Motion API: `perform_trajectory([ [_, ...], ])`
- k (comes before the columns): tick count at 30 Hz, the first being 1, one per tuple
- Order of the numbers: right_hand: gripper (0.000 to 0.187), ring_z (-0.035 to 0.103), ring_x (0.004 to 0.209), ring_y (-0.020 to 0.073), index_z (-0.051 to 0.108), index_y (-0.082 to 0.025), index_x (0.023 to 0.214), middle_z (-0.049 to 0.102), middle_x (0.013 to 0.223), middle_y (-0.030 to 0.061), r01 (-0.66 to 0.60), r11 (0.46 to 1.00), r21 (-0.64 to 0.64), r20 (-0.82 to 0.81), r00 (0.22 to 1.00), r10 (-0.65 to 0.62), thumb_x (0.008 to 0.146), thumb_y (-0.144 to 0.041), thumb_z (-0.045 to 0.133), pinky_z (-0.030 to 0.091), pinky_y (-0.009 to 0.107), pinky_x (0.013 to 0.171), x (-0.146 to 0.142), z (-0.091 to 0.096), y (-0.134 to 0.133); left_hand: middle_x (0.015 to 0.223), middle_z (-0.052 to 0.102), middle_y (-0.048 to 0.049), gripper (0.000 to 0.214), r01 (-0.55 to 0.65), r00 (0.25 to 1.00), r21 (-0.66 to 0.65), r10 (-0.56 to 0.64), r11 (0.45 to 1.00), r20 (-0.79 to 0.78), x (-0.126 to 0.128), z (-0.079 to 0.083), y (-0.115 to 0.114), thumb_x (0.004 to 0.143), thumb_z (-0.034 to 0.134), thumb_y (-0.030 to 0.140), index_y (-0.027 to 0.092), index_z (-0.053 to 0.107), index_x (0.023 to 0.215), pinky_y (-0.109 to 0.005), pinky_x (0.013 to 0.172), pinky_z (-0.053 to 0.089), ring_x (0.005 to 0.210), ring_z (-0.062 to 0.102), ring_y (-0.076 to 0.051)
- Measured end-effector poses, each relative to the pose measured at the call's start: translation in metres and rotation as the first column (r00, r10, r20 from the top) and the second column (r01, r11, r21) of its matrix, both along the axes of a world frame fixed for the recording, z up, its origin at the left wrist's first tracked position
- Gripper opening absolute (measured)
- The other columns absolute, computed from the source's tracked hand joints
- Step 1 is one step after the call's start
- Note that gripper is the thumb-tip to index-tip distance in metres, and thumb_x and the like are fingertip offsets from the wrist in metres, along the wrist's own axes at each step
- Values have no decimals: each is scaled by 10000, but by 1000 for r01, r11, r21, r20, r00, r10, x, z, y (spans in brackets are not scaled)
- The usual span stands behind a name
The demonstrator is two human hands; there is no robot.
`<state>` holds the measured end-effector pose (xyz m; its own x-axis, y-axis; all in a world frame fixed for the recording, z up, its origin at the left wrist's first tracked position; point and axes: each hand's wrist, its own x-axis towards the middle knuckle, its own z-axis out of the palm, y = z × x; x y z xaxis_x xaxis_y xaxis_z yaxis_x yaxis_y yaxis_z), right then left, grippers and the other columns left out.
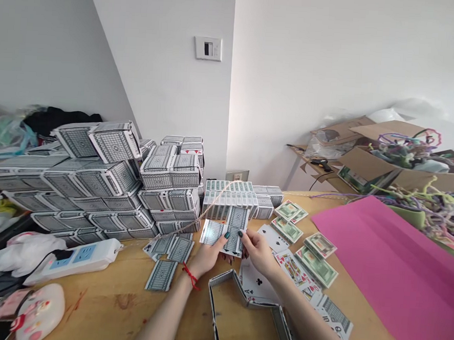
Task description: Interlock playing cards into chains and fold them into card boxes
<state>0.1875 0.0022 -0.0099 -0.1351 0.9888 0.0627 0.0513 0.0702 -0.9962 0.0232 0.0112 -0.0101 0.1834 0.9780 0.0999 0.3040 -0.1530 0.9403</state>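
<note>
Patterned playing cards point(236, 224), backs toward me, are held up between my two hands over the table. My left hand point(208, 255) pinches their lower left side, thumb on top. On the right edge, my right hand point(259, 250) grips them with its thumb in front. Just below my hands lies an angular frame point(213, 313) made of cards, the wooden table showing inside it. Face-up cards point(260, 281) spread partly beneath my right forearm. Loose cards point(161, 275) lie face down left of my left wrist, which wears a red string bracelet point(190, 276).
Card-covered boxes point(115, 142) are stacked high at the left and back. Banknote-patterned bundles point(316, 265) lie right of my hands, beside a pink sheet point(390, 272). A white power strip point(85, 259) sits left. Cardboard boxes point(407, 181) and tangled yarn point(436, 211) fill the right.
</note>
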Motion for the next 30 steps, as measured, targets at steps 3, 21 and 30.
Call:
perform_trajectory([
  [3,391,487,474,111,473,-197,698,512,549,-36,-132,988,-82,-24,991,130,739,-584,511,398,235,482,5,2,1,767,677,-53,327,68,990,-85,-56,994,129,0,-5,3,827,419,428,176,626,847,-273,708,485,751,619,-180],
  [21,328,506,440,104,474,-194,739,527,536,-46,-250,950,-186,20,966,258,726,-509,567,407,221,425,4,4,-1,607,634,-17,334,47,983,-187,-12,981,181,-1,-9,5,774,476,465,173,601,669,-274,625,472,616,597,-173],
  [30,317,569,697,181,548,-193,848,598,796,30,-221,938,-268,624,701,344,622,-368,684,441,287,588,46,39,-2,685,648,-30,256,-37,940,-119,75,992,332,4,7,0,707,597,445,193,629,684,-265,701,451,730,598,-189],
])
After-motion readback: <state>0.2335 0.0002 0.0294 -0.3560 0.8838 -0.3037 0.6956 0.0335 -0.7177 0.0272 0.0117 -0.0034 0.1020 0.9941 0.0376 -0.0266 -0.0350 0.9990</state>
